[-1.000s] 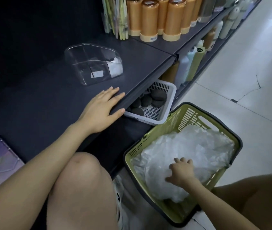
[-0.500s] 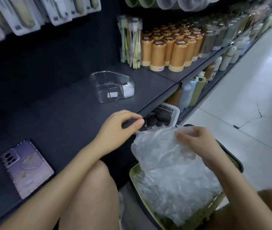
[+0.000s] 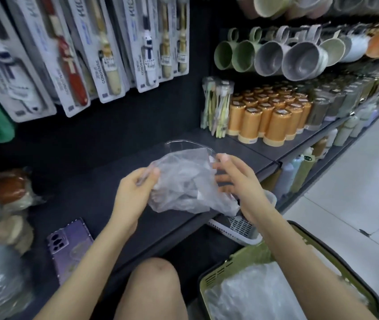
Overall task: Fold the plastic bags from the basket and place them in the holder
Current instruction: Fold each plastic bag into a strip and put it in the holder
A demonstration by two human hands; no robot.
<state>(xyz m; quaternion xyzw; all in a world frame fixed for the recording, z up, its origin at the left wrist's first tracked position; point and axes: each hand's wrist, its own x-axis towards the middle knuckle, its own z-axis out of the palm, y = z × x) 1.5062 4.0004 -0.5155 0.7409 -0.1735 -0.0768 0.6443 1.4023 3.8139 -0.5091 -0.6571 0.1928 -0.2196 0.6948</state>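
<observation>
At the bottom right of my feed, nearest the camera, the green basket (image 3: 237, 259) sits on the floor beside the knee (image 3: 151, 280). A heap of loose bags (image 3: 253, 294) fills it, within easy reach of the right arm. A phone (image 3: 70, 248) lies flat on the dark shelf (image 3: 87, 181), left of the left forearm, out of the work area.

Further out, both hands are raised over the shelf edge with one clear bag (image 3: 184, 183) between them. The left hand (image 3: 135, 192) pinches the bag's left edge between thumb and fingers. The right hand (image 3: 237, 179) grips the upper right side, fingers curled. Held apart like this, the plastic is pulled out, I judge to flatten it for a first fold. It is crumpled, not folded yet, and its lower corner droops toward the white crate (image 3: 234, 227) under the shelf.

Just behind the bag, the clear holder (image 3: 184, 142) stands on the shelf, mostly hidden by plastic; its contents I can't tell. It's close, so drop-off should be short.

Beyond are orange tubs (image 3: 274, 121), toothbrush packs (image 3: 105, 54) and hanging mugs (image 3: 299, 58).
</observation>
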